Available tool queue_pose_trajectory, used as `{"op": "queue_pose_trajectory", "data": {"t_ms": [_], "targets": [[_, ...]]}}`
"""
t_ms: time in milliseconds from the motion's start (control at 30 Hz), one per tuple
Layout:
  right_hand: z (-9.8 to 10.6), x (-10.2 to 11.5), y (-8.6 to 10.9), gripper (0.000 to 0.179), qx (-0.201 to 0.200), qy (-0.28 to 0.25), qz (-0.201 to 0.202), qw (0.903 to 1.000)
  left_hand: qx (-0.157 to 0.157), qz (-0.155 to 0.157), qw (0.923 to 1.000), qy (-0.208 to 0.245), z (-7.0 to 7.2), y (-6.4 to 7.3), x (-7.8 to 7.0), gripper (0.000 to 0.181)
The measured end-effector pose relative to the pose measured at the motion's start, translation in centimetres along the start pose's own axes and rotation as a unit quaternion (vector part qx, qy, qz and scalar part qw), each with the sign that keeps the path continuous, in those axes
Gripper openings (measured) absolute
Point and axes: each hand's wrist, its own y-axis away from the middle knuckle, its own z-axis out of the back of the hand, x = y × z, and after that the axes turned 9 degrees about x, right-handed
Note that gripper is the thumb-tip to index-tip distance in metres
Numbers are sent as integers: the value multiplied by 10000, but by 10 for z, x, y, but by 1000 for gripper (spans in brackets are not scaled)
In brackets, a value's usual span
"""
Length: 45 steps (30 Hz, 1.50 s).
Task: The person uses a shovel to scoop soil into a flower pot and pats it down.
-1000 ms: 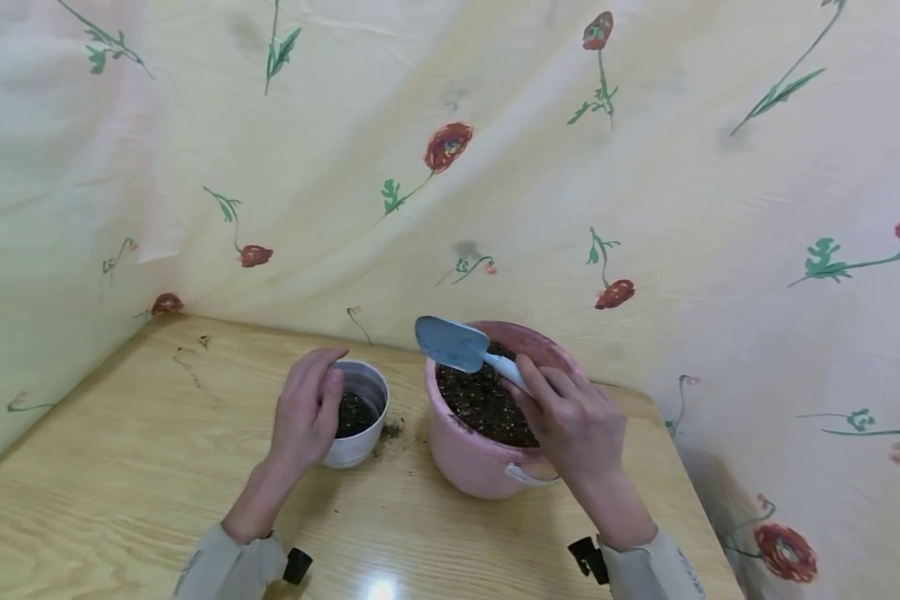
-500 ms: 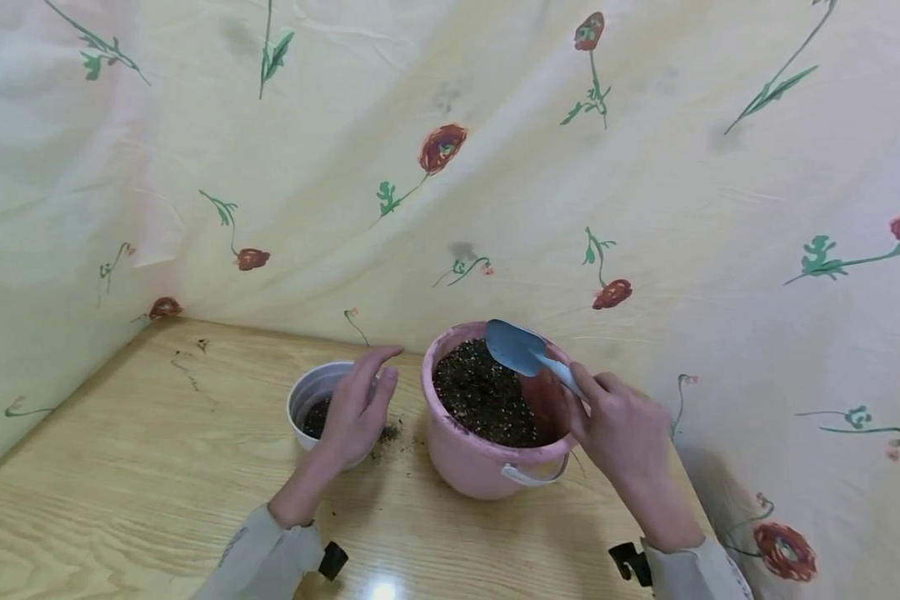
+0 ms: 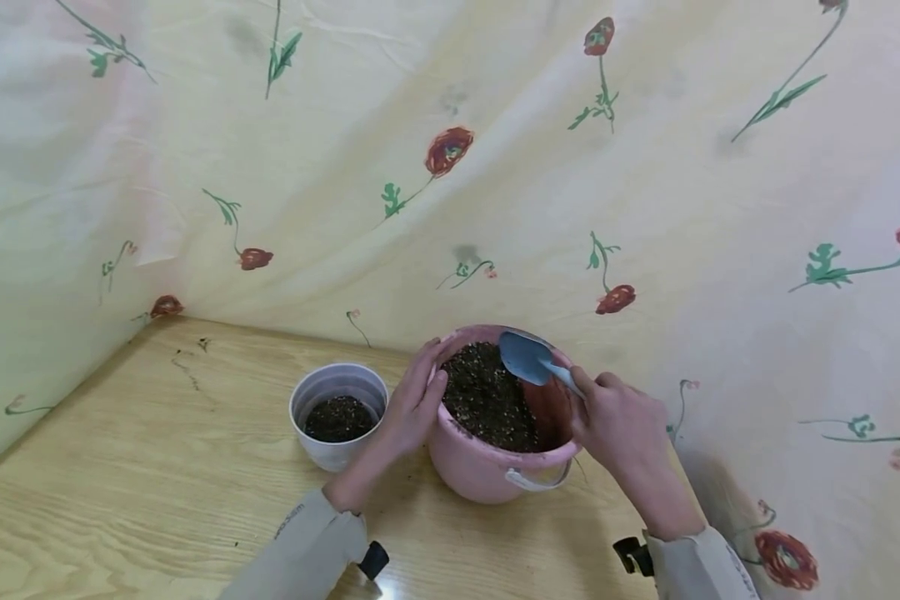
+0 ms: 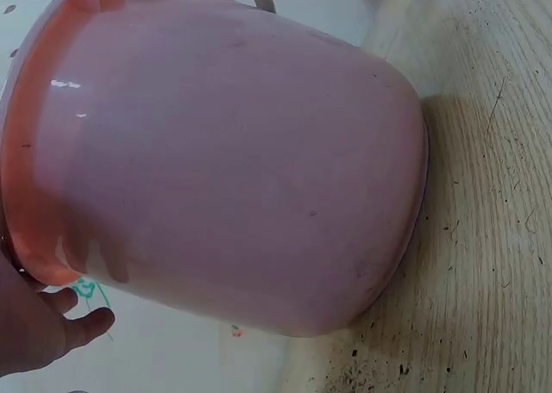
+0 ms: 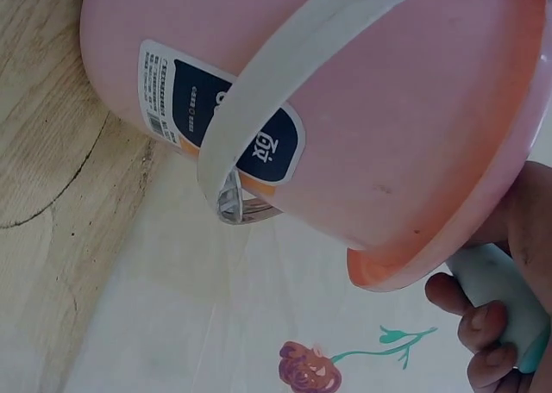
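Observation:
My right hand (image 3: 621, 429) grips the handle (image 5: 504, 311) of a small blue garden trowel. The trowel's blade (image 3: 525, 357) is over the right part of a pink bucket (image 3: 468, 475), close to the dark soil (image 3: 487, 400) inside. Bare inner wall shows beside the soil on that side. At the bucket's left rim is my left hand (image 3: 412, 404), its fingers lying along the edge; in the left wrist view its fingertips (image 4: 99, 322) reach just past the rim. Left of that hand stands a white pot (image 3: 326, 454) with some soil in the bottom.
The bucket's white handle (image 5: 285, 74) hangs down its side, over a dark label (image 5: 194, 100). Loose soil crumbs (image 4: 354, 376) lie on the wooden table (image 3: 157, 492). A flowered cloth (image 3: 330, 167) hangs behind and along the left side.
My left hand has moved right, from the white pot to the bucket's rim. The trowel has shifted right and slightly down over the bucket, held by my right hand.

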Motion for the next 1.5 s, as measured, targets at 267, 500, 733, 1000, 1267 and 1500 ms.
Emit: {"op": "queue_pose_trajectory", "data": {"t_ms": [267,500,733,1000,1267,1500], "targets": [[-3,1,-9,35,714,33,142,9973,70,180,9993,313,-3,0,-4,50],[-6,4,-22,20,1061,-178,918,9900,82,302,9985,447,-3,-2,-5,51],[-8,5,-29,10,1602,-400,1267,9781,-28,379,9978,534,-5,-4,-4,51],[-10,2,-37,15,2153,-1195,1629,9554,-170,422,9979,471,-7,-5,-8,51],[-14,-6,-44,14,2537,-1898,1848,9303,-258,322,9982,436,-9,-4,-8,51],[-18,-14,-52,14,2974,-2411,1841,9052,-260,272,9983,444,-8,-4,-8,51]]}}
